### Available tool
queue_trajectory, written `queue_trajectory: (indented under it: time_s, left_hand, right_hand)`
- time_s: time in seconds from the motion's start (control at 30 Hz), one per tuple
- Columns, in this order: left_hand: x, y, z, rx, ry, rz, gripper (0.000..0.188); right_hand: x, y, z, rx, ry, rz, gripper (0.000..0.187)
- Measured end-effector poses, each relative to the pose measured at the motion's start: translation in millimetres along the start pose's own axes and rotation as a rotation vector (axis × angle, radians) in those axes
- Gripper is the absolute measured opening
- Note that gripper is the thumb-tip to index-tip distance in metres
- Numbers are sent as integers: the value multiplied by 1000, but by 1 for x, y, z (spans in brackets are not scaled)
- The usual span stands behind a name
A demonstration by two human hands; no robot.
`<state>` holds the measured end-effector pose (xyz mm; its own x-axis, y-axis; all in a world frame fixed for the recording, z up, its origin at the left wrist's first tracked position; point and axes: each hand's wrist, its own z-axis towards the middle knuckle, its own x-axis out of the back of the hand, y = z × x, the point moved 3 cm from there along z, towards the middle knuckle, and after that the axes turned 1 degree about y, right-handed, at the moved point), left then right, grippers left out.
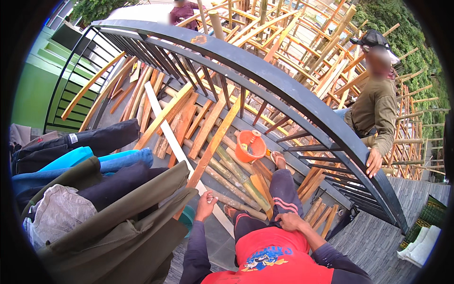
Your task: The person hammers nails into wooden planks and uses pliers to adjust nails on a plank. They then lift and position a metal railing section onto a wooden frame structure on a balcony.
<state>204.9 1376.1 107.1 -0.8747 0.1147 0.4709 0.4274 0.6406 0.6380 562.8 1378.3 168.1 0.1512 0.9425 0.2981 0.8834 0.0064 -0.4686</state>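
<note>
My left hand point(205, 206) is closed beside a long white strip of board point(178, 152) that slants down past it. Whether the fingers grip anything is hidden from me. At my waist, my right hand point(289, 221) rests with curled fingers against my dark trousers point(286, 193), next to the hem of my red shirt point(269, 246). What is in those fingers, if anything, cannot be made out. Between my feet and the railing stands an orange bucket point(251, 150) with a wooden-handled item in it. Bamboo poles point(231, 177) and sawn planks point(208, 124) lie in front of me.
A curved black metal railing point(279, 61) crosses ahead. Beyond it stands a person in an olive shirt point(378, 106), one hand on the rail, among timber framing. Clothes point(118, 217) hang close on my left. A teal bucket point(188, 218) sits partly behind them.
</note>
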Motion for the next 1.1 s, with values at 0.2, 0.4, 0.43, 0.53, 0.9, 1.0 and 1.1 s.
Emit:
queue_trajectory:
  time_s: [0.2,0.4,0.43,0.53,0.9,1.0,1.1]
  left_hand:
    - [-15,-91,109,101,228,415,62]
    - [-25,-139,173,184,415,615,84]
    - [-28,-148,180,233,372,649,84]
    - [-31,-162,192,325,293,733,85]
    - [-17,-177,220,217,208,780,61]
    - [-10,-173,224,222,108,678,62]
    - [1,-166,213,240,-30,521,62]
  right_hand:
    - [-28,25,12,-91,-196,-96,36]
    - [-39,49,-6,-153,-232,-57,33]
    - [-35,50,-5,-143,-209,-38,34]
    - [-31,47,-11,-193,-240,4,32]
    - [-13,25,1,-272,-264,53,33]
    - [-19,28,-1,-274,-236,71,34]
    - [-23,31,-3,-265,-241,-20,34]
